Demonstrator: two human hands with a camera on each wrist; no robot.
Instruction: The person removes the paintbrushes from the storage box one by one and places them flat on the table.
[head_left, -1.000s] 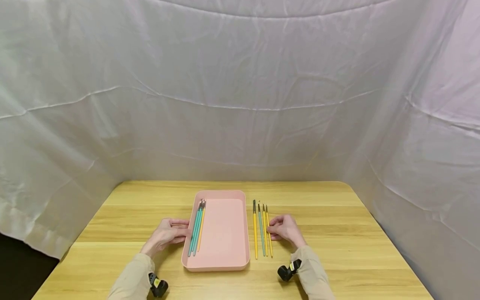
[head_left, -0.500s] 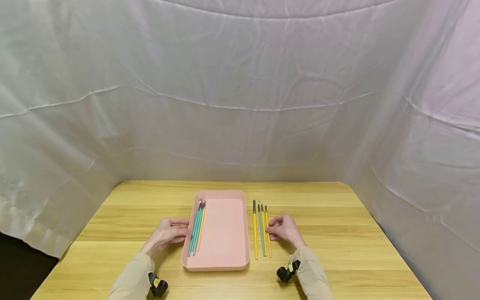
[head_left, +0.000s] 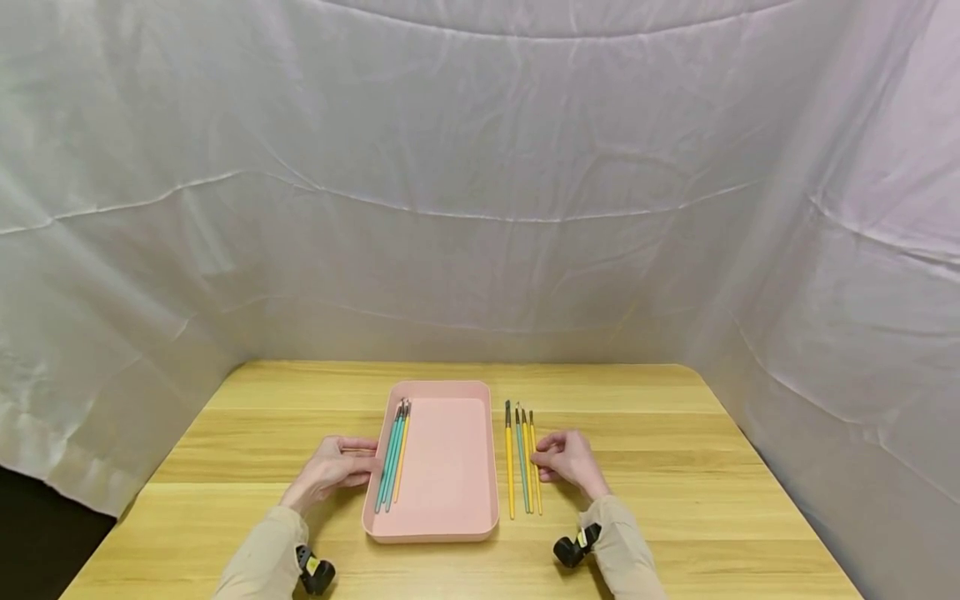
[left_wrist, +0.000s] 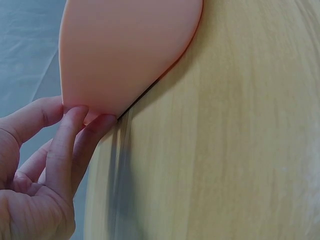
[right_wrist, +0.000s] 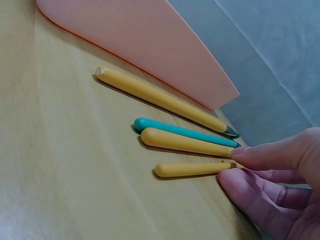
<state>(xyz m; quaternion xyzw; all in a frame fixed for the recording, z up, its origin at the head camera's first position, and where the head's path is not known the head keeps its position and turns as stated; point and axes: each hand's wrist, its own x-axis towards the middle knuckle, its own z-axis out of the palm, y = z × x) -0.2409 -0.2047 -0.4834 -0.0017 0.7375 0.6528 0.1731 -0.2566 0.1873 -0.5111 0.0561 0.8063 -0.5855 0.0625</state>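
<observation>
On the left, a pink tray (head_left: 450,527) holds several paintbrushes (head_left: 389,467), teal ones and a yellow one, side by side along its left wall. My left hand (head_left: 335,468) touches that wall from outside, its fingertips on the wall in the left wrist view. Right of the tray lie a thick yellow paintbrush (head_left: 511,467), a teal paintbrush (head_left: 522,458) and a yellow paintbrush (head_left: 528,462). My right hand (head_left: 567,458) pinches the rightmost yellow paintbrush (right_wrist: 192,169) between thumb and finger; its handle end sticks out past them, over the table.
The wooden table (head_left: 675,492) carries everything. Grey-white cloth (head_left: 480,275) hangs behind it and on both sides. A black wrist camera (head_left: 317,575) sits on the left sleeve, another black camera (head_left: 573,547) on the right one.
The two rightmost yellow paintbrushes have shifted slightly left, closer to the teal one, with my right hand moving a little along. My left hand and the tray have stayed in place.
</observation>
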